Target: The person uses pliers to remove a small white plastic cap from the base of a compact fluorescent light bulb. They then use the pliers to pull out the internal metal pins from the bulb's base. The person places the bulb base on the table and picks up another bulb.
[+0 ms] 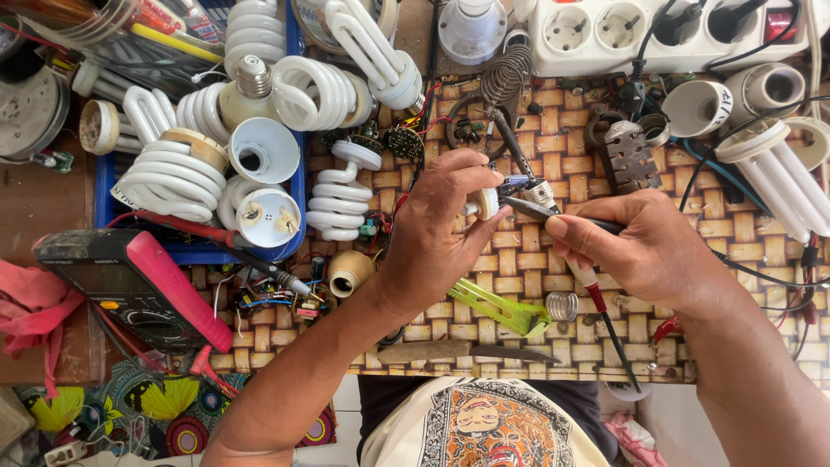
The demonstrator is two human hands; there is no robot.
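Two hands meet over a small lamp base at the middle of a cluttered woven table.

The left hand [441, 225] is closed around a small white lamp base with a metal screw cap [487, 203], holding it just above the brown woven-mat table [743, 229] — its long axis runs roughly from nine to three o'clock, the cap end [540, 192] toward three. The right hand [644, 251] is closed around a slim dark-tipped tool with a red-and-white handle [596, 298], gripped like a pen; the tool's tip points toward ten o'clock and touches the cap end. The left hand is nearer, already carrying the base. White spiral lamp tubes [173, 173] lie at nine to eleven o'clock, a red-edged multimeter [130, 281] at eight.
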